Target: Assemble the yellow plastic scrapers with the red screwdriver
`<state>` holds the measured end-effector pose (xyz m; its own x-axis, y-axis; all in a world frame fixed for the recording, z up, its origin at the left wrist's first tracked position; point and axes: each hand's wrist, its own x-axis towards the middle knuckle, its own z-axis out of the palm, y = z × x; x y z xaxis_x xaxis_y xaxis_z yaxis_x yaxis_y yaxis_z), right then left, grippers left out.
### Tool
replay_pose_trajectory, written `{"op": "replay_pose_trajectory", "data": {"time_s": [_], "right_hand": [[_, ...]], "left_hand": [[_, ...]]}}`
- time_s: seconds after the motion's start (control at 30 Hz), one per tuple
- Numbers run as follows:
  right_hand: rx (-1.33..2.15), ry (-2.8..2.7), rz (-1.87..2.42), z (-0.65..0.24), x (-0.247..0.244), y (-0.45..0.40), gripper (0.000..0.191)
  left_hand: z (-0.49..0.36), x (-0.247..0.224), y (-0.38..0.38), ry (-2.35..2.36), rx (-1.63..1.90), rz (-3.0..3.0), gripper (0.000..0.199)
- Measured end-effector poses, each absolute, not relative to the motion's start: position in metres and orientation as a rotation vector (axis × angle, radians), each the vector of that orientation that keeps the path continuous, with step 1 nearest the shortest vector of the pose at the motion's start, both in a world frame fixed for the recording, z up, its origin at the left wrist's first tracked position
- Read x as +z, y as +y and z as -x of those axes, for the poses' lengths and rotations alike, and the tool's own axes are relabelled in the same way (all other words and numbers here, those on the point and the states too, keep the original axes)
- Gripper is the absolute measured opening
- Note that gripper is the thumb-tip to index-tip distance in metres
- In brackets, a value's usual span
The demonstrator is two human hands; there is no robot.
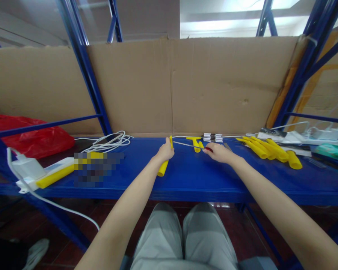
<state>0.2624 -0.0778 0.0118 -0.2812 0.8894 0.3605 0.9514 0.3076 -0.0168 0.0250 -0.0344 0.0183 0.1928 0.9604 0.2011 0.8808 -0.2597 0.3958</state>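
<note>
My left hand [166, 150] is closed around a yellow plastic handle [163, 168], whose tube end sticks out below my fingers toward the front of the table. My right hand [218, 152] grips the red handle of a screwdriver [208, 149]. Its thin metal shaft points left, and the tip is close to the upper part of the yellow handle; whether it touches cannot be made out. Between my hands, farther back, lies a T-shaped yellow piece [196, 145] with another yellow part beside it.
Several yellow handles [270, 149] lie at the right. Small white-and-black items [213, 137] sit near the cardboard wall [214, 86]. At the left are a power strip [49, 172], a coiled white cable [115, 141] and a red bag [30, 135]. Blue posts [86, 71] frame the blue table [197, 180].
</note>
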Motion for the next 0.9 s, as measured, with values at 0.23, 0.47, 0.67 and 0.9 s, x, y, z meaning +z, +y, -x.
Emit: {"op": "replay_pose_trajectory", "data": {"time_s": [0.23, 0.47, 0.67, 0.9], "right_hand": [[-0.384, -2.152, 1.785, -0.2631, 0.0116, -0.0808, 0.018], [-0.337, -2.229, 1.760, -0.2624, 0.0075, -0.0764, 0.026], [-0.364, -2.222, 1.847, -0.2601, 0.0144, -0.0815, 0.025], [-0.326, -2.134, 1.858, -0.2580, 0.0140, -0.0834, 0.025]], "left_hand": [[-0.0247, 0.0186, -0.0358, 1.740, 0.603, -2.232, 0.031], [-0.0244, 0.0187, -0.0344, 1.730, 0.599, -2.216, 0.031], [-0.0244, 0.0196, -0.0356, 1.743, 0.608, -2.217, 0.030], [-0.0234, 0.0174, -0.0328, 1.737, 0.622, -2.231, 0.030]]}}
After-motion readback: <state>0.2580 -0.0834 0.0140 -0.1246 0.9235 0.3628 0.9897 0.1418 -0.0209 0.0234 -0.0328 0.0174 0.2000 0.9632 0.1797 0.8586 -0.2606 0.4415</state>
